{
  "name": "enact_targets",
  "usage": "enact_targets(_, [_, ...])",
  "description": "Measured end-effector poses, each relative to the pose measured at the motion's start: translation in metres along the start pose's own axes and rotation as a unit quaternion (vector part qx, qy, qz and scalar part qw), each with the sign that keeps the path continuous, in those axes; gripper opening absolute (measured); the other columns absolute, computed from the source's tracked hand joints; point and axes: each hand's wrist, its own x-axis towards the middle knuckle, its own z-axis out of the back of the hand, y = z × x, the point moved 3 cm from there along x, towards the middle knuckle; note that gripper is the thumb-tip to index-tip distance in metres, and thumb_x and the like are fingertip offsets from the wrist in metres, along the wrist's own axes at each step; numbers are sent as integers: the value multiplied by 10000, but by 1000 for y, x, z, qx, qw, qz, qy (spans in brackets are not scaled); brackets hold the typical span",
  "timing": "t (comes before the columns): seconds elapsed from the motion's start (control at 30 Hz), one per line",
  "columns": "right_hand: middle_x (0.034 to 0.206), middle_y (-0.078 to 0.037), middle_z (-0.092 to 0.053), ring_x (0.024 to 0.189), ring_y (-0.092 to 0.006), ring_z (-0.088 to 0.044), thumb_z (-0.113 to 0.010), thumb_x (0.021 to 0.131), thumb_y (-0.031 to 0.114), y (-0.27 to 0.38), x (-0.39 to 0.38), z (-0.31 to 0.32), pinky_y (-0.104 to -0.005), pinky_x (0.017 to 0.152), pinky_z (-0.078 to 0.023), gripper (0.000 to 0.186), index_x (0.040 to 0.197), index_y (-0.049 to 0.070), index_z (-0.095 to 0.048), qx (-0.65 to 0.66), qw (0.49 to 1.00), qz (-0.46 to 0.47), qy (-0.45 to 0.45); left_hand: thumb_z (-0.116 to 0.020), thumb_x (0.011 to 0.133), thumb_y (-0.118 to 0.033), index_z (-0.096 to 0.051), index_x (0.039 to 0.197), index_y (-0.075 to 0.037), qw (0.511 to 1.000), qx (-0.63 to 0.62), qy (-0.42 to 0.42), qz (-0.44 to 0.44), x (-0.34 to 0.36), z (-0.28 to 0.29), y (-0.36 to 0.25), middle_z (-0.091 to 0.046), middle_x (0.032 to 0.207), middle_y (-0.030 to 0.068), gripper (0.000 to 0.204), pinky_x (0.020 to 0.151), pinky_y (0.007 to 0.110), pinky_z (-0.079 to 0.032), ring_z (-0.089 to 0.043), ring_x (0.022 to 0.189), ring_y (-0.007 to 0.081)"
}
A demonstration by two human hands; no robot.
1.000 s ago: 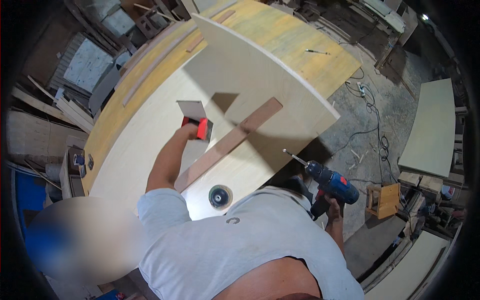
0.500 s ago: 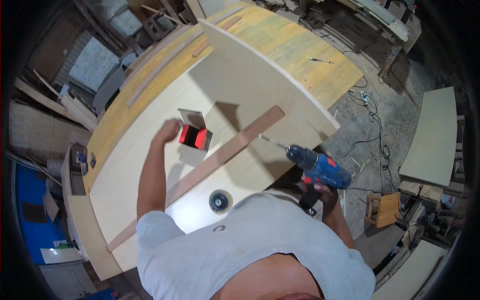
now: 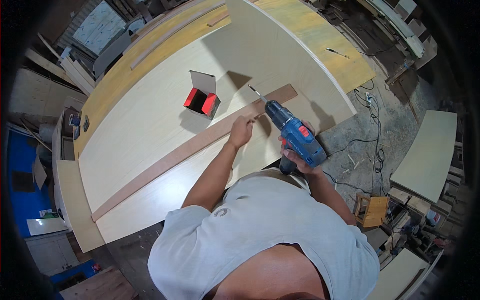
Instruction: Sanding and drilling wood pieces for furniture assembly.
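Observation:
My right hand (image 3: pixel 301 161) grips a blue and black cordless drill (image 3: pixel 303 142) by its handle, its long bit pointing away and to the left. The bit passes over the far right part of a reddish-brown wooden strip (image 3: pixel 170 156). My left hand (image 3: pixel 242 131) is closed, fingertips pinched together, over the strip just left of the drill; anything small in them cannot be made out. Beyond it, a red and black cardboard box (image 3: pixel 205 102) stands with its lid up on the pale plywood panel (image 3: pixel 145 117). An upright plywood panel (image 3: pixel 295 55) rises at the strip's right end.
Under the panel lies a yellow-stained board (image 3: pixel 320 27) with a pen-like tool (image 3: pixel 338 52) on it. More wooden strips (image 3: pixel 175 35) lie at the far edge. To the right are cables (image 3: pixel 378 150) on the floor, a small wooden stool (image 3: pixel 372 210) and a leaning pale board (image 3: pixel 427 155).
My left hand has moved from beside the open box rightward and nearer, to the strip. The drill has come left, its bit swinging farther away from me. The round disc is now hidden.

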Motion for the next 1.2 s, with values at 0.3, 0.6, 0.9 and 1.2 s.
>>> enact_targets(0.3, [1149, -143, -553, 976, -178, -574, -722, 783, 37, -16, -38, 27, -349, 826, -503, 882, 1468, 160, -180, -111, 993, -18, -41, -631, 900, -242, -630, 1163, -83, 978, -195, -17, 74, 1, 9, -61, -632, 1044, 131, 307, 872, 388, -489, -602, 968, 298])
enact_targets(0.6, [1096, -101, -573, 921, -192, -583, -746, 732, -10, -15, -16, -8, -329, 843, -493, 821, 1434, 174, -361, -173, 982, 38, 61, -533, 980, -406, -503, 888, -121, 561, -803, 44, 198, 29, 48, -160, -510, 701, 8, 300, 647, 343, -532, -557, 633, 159])
enact_targets(0.9, [1050, -118, -632, 882, -204, -611, -714, 791, 23, -16, -20, -18, -320, 808, -497, 787, 1454, 220, -338, -150, 982, 15, 115, -556, 975, -342, -480, 844, -146, 597, -762, -19, 250, 7, 46, -143, -451, 625, -32, 247, 599, 344, -537, -530, 577, 110])
enact_targets(1.2, [1144, -65, -577, 925, -131, -563, -722, 817, 56, -27, -39, -4, -265, 826, -482, 690, 1425, 226, -445, -88, 984, -144, 56, -393, 997, -373, -591, 737, -59, 847, -476, -27, 235, 25, 1, -51, -590, 680, 104, 453, 725, 411, -523, -603, 659, 250])
